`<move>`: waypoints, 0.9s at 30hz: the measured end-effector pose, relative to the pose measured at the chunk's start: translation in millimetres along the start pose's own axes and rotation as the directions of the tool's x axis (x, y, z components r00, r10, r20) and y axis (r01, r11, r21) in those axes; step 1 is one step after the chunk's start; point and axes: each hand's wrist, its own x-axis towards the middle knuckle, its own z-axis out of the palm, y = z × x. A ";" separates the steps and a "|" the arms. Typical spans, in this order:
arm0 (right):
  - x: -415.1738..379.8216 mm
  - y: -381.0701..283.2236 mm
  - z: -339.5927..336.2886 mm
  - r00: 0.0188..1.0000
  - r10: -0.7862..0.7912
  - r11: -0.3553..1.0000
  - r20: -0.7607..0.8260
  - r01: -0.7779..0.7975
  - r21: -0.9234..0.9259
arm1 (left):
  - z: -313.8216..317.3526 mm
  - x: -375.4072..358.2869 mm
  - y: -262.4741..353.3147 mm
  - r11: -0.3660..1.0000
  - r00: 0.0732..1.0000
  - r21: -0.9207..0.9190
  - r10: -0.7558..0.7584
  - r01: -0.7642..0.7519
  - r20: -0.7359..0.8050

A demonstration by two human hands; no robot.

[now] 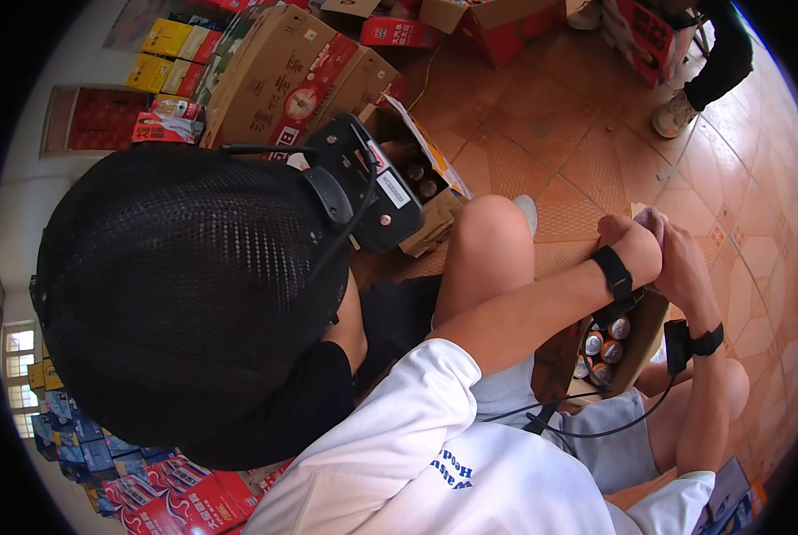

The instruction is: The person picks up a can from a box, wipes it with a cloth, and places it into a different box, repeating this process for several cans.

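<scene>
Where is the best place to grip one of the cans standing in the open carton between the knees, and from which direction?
Grip a can by its top rim, coming straight down from above. The cans stand upright and packed close inside the carton, so probably only their tops are free; the sides look blocked by neighbours and the carton walls.

An open brown cardboard box (641,332) sits on the tiled floor between my knees — bottles with round caps (606,343) stand upright inside, packed close together, its flap (638,214) raised at my hands.

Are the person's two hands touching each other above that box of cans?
Touching. The head view shows the left hand pressed against the right hand, no gap between them, above the box of cans.
</scene>
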 end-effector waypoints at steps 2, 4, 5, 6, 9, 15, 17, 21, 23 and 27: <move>0.4 0.9 0.5 1.000 -0.003 1.000 0.001 0.003 0.003 | -0.7 -1.4 -0.7 0.993 1.000 -0.114 -0.017 0.017 -0.006; 0.6 4.4 2.2 1.000 -0.014 1.000 0.002 0.014 0.008 | -0.1 -3.2 -1.2 0.986 1.000 -0.164 -0.027 0.026 -0.008; 0.6 3.7 2.1 1.000 -0.013 1.000 0.001 0.013 0.009 | 0.6 -3.8 -1.3 0.984 0.999 -0.174 -0.031 0.029 -0.010; 0.0 2.2 1.7 1.000 -0.009 1.000 -0.002 0.009 0.011 | 0.4 -4.0 -0.3 0.983 0.999 -0.184 -0.032 0.029 -0.013; -0.5 2.3 1.1 1.000 0.002 1.000 -0.002 -0.002 0.005 | 1.2 -2.4 -0.3 0.977 0.999 -0.211 -0.039 0.035 -0.015; -0.8 3.0 2.3 1.000 -0.005 1.000 -0.009 0.005 -0.002 | 1.2 -2.4 -0.4 0.998 1.000 0.048 -0.031 0.031 0.001; -0.7 3.3 2.9 1.000 0.006 1.000 -0.011 -0.006 -0.015 | -0.9 -5.4 -0.3 0.848 0.999 0.529 -0.012 -0.014 0.045; -0.7 -2.7 -1.2 1.000 -0.008 1.000 -0.014 0.008 0.004 | -5.9 -10.5 -1.9 0.384 0.994 0.918 0.001 -0.100 0.108; -1.3 -4.8 -1.9 1.000 -0.020 1.000 -0.006 0.020 0.008 | -5.0 -9.5 -2.8 0.281 0.992 0.951 0.015 -0.125 0.126; 0.1 2.6 -0.1 1.000 -0.010 1.000 0.011 0.010 -0.026 | -4.9 -2.0 -3.1 0.996 0.997 0.093 -0.024 0.017 0.074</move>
